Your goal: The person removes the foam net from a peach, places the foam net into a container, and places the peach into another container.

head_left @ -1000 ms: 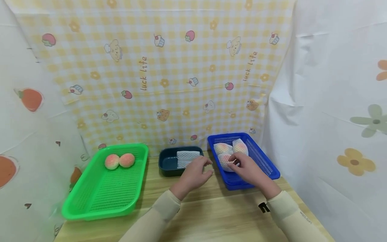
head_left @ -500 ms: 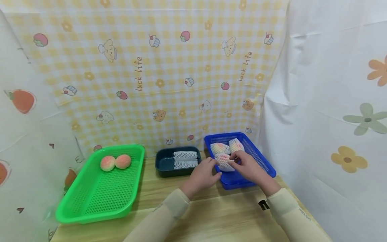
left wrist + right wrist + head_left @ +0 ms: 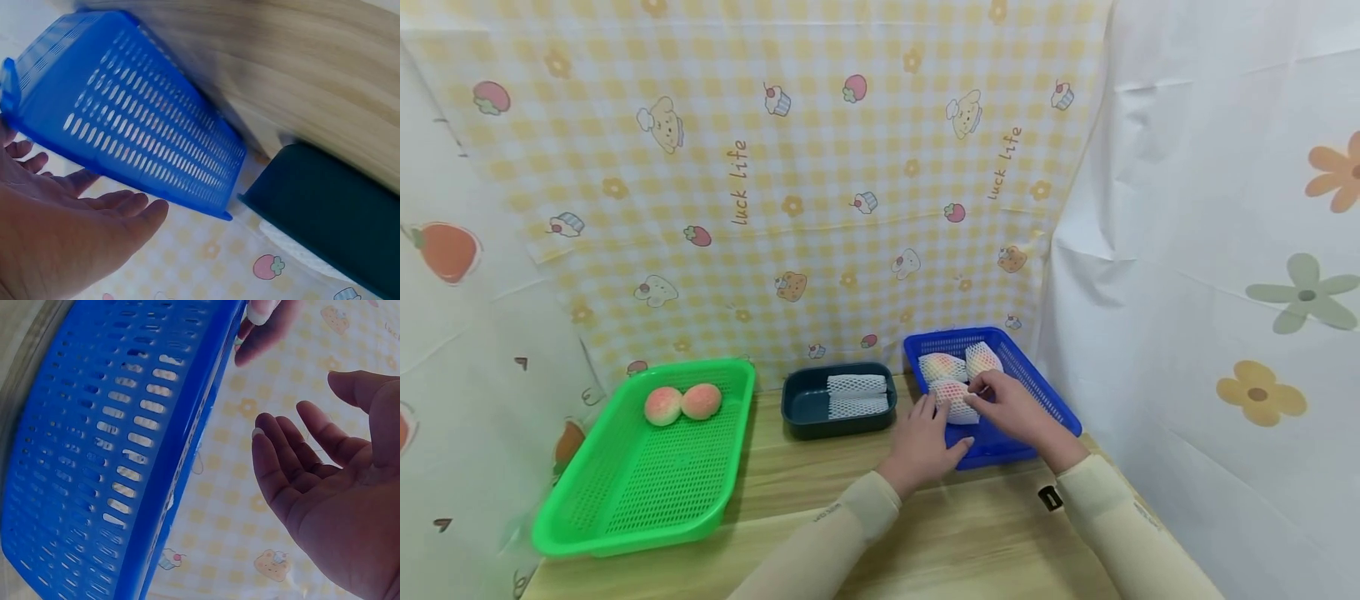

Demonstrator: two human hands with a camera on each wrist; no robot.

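Three peaches in white foam net sleeves lie in the blue basket (image 3: 1060, 415); the nearest netted peach (image 3: 957, 402) sits between my hands. My left hand (image 3: 922, 446) reaches over the basket's near left rim, fingertips right by that peach, thumb spread. In the left wrist view its fingers (image 3: 147, 219) are relaxed along the blue rim. My right hand (image 3: 1011, 408) hovers over the basket on the peach's right side. The right wrist view shows its fingers (image 3: 269, 456) loosely bent, with nothing between them and the thumb.
A green basket (image 3: 722, 500) at the left holds two bare peaches (image 3: 682, 403). Between the baskets stands a dark tray (image 3: 801, 428) with white foam nets (image 3: 857, 396). A small black item (image 3: 1050, 498) lies near my right sleeve. Patterned cloth hangs behind and at both sides.
My left hand has moved right, from beside the dark tray to the blue basket's rim, and its fingers have spread. My right hand stays near the closest netted peach. The head view has shifted slightly.
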